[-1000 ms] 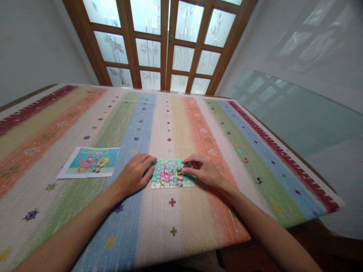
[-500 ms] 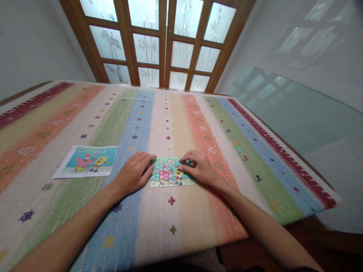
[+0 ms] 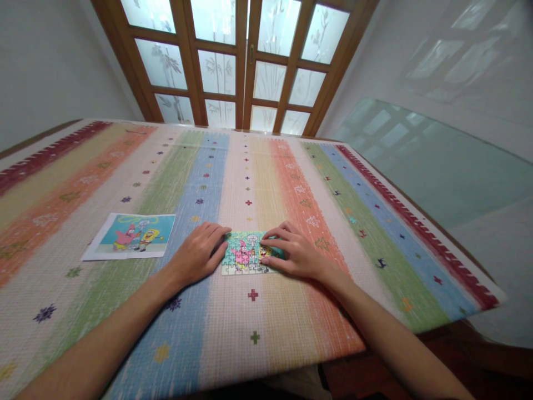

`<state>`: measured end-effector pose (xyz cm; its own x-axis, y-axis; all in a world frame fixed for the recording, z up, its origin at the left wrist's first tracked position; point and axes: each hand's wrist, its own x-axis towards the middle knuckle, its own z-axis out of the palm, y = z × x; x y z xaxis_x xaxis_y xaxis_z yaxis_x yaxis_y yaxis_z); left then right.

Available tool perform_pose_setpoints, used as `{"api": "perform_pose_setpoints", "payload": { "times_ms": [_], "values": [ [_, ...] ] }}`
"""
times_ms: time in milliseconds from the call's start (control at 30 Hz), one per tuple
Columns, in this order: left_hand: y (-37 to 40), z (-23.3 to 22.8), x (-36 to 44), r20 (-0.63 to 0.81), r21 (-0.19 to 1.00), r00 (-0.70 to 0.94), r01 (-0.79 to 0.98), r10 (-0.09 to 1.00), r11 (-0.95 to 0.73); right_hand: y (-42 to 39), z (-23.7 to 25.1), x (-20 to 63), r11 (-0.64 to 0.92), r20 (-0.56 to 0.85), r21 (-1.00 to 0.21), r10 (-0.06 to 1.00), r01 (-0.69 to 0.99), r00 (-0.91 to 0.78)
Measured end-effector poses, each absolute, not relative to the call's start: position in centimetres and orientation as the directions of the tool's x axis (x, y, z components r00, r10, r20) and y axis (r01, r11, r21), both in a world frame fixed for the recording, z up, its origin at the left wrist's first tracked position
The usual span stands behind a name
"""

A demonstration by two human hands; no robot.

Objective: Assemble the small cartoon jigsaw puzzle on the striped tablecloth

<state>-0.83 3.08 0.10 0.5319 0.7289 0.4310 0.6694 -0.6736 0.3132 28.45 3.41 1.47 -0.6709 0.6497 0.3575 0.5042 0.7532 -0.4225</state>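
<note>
Jigsaw puzzle [image 3: 245, 259]: one, small, rectangular, interlocked pieces, cartoon figures on a blue-green ground; lies flat near the middle of the tabletop [image 3: 39, 137], between the two hands, its right part covered.
Left hand [image 3: 195, 253]: at the puzzle's left edge; thumb and fingers parted, tips at the border.
Right hand [image 3: 296, 253]: over the puzzle's right part; fingers spread, thumb apart from them, tips on or just above the pieces, contact not clearly told.
Printed sheet [image 3: 135, 238]: one, white margin, the same cartoon figures; flat, left of the left hand, apart from the puzzle.
Cloth [image 3: 233, 316]: striped in several colours, small star, cross and tree motifs; beneath puzzle and sheet.
Doors [image 3: 241, 66]: brown frames, frosted panes with plant designs; beyond the far edge.
</note>
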Motion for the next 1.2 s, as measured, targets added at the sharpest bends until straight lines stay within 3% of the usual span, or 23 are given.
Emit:
{"api": "perform_pose_setpoints", "payload": {
  "times_ms": [433, 767, 1200],
  "values": [
    [3.13, 0.01, -0.91, 0.438, 0.280, 0.546, 0.672, 0.714, -0.686, 3.33, 1.44, 28.29, 0.799, 0.310, -0.323, 0.595, 0.507, -0.741],
    [3.15, 0.07, -0.92, 0.461, 0.270, 0.551, 0.660, 0.696, -0.701, 3.20, 1.36, 28.81, 0.725, 0.345, -0.439, 0.682, 0.531, -0.645],
    [3.05, 0.00, -1.04, 0.438, 0.292, 0.555, 0.656, 0.707, -0.696, 3.38, 1.28, 28.53, 0.826, 0.446, -0.294, 0.563, 0.480, -0.696]
  ]
}}
